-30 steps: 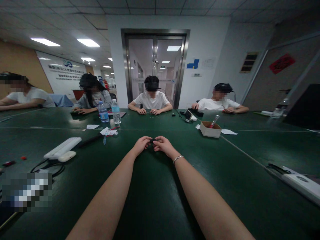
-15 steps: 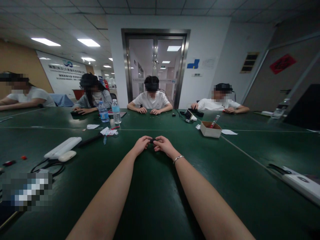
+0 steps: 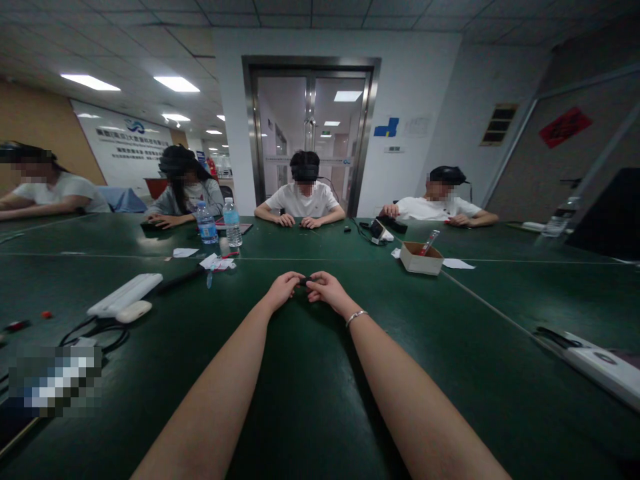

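Both my arms stretch out over the dark green table (image 3: 310, 400). My left hand (image 3: 283, 289) and my right hand (image 3: 327, 290) meet at the middle, fingertips together. Between them they pinch a small black object (image 3: 304, 281), mostly hidden by the fingers, so I cannot tell what it is. A thin silver bracelet (image 3: 355, 317) circles my right wrist. Both hands rest on the tabletop.
A small cardboard box (image 3: 421, 258) with a red pen stands ahead right. Two water bottles (image 3: 231, 223) stand ahead left. A white power strip (image 3: 125, 295) and cables lie left, another white strip (image 3: 603, 368) right. Several people sit around the far side.
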A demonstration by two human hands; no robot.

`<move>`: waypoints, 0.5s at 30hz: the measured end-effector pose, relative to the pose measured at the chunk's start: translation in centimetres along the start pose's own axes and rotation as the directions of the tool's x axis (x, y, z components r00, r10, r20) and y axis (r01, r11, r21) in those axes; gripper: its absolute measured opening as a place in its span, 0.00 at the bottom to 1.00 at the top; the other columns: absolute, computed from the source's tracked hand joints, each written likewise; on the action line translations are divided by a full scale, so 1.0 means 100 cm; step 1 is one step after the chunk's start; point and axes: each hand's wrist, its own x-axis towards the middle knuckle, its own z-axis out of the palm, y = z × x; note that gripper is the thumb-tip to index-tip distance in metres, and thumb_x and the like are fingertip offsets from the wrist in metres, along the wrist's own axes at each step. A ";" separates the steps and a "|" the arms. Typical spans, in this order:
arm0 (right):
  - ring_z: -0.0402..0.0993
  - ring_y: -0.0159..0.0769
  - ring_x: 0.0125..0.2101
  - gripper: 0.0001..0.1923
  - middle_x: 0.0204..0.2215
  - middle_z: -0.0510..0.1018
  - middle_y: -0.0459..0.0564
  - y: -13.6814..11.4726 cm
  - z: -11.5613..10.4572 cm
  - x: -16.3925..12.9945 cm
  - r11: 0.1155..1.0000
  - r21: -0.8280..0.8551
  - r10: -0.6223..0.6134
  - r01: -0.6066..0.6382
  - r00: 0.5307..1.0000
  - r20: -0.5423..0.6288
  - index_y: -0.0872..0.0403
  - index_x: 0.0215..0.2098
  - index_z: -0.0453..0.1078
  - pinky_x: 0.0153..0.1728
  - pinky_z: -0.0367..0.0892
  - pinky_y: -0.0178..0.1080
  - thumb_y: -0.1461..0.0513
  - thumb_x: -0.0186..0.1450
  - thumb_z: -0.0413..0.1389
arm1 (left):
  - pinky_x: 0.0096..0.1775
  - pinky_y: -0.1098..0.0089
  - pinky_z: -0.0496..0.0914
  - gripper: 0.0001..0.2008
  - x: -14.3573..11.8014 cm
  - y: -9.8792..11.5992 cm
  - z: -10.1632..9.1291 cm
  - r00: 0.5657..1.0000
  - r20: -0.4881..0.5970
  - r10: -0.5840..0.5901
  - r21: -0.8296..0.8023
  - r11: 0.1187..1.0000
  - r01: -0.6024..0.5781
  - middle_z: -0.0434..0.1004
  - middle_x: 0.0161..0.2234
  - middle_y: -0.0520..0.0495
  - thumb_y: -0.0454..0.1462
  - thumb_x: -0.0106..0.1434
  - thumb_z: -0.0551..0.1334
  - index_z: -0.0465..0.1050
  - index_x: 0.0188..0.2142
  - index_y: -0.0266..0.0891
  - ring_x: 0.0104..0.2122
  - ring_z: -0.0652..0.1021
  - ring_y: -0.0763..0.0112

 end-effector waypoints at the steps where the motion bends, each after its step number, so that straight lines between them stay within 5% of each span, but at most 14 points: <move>1: 0.72 0.28 0.16 0.11 0.20 0.72 0.43 0.000 0.000 0.000 1.000 0.006 -0.001 0.001 1.000 0.001 0.57 0.37 0.60 0.19 0.72 0.29 0.68 0.59 0.58 | 0.20 0.78 0.59 0.15 0.000 0.000 0.000 1.000 -0.008 -0.008 -0.005 1.000 0.008 0.65 0.25 0.51 0.42 0.58 0.53 0.71 0.39 0.35 0.18 0.63 0.80; 15: 0.72 0.27 0.16 0.10 0.20 0.72 0.43 0.001 0.000 0.000 1.000 0.007 -0.002 0.002 1.000 0.008 0.57 0.37 0.60 0.18 0.72 0.29 0.68 0.59 0.57 | 0.21 0.78 0.59 0.14 -0.001 0.004 0.000 0.999 0.000 -0.033 -0.012 0.999 0.033 0.66 0.26 0.51 0.39 0.56 0.54 0.71 0.39 0.36 0.20 0.64 0.80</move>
